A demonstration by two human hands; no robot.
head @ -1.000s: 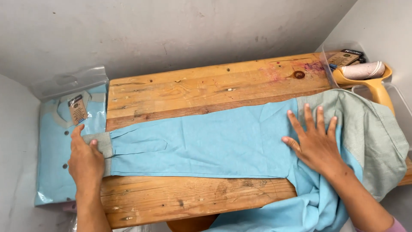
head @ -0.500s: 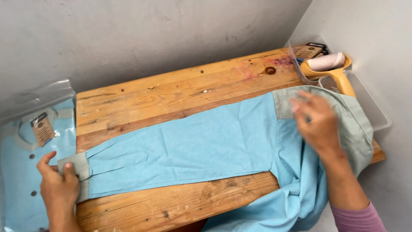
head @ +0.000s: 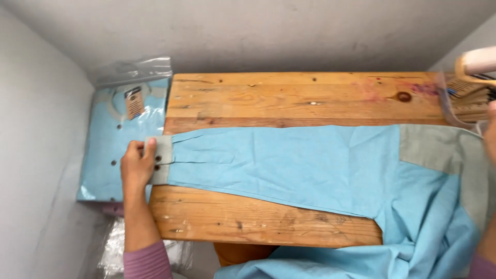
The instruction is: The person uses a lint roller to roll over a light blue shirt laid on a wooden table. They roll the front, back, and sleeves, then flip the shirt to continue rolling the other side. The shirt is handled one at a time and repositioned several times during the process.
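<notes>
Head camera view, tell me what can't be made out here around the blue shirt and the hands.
- Right hand: cut off by the right frame edge, so its grip cannot be told.
- Left hand: its palm side on the grey cuff is hidden.
- Blue shirt: lower body drops past the wooden table and the bottom edge.
- Packaged shirt: tag too small.

Even, soft overhead light; bright, no glare. Faint shadow beneath the left hand (head: 137,168) fingers. Right hand (head: 491,132), cut by the frame edge, is motion-blurred. Wooden table (head: 289,98) grain sharp; slight wide-angle bowing at edges.
</notes>
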